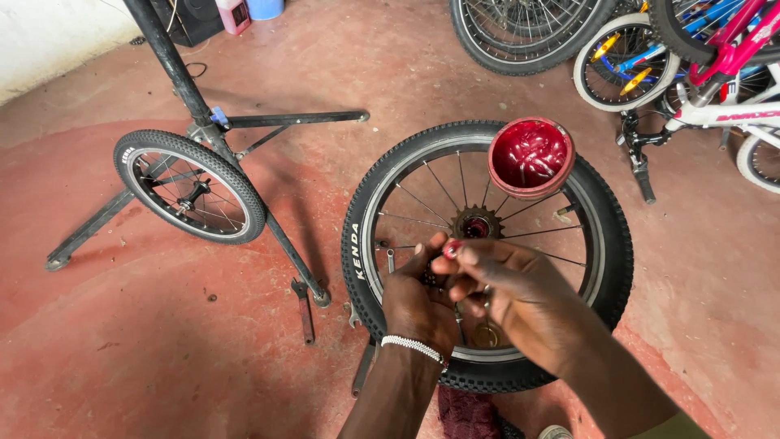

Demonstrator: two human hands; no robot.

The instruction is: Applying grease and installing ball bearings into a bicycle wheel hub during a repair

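grease tub [530, 156] on wheel [486, 252], hands [463, 297] above

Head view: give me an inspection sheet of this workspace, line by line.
Surface: red concrete floor, dusty and scuffed.
Job's things: bicycle wheel lying flat; open tub of red grease on its tyre; small dark part between both hands.
Clutter: wrench on the floor; smaller wheel against the black repair stand.
Grippers: left hand pinches the part; right hand meets it, one fingertip red with grease.
Cables: thin cord by the stand.
Surroundings: parked bicycles top right; white wall top left.
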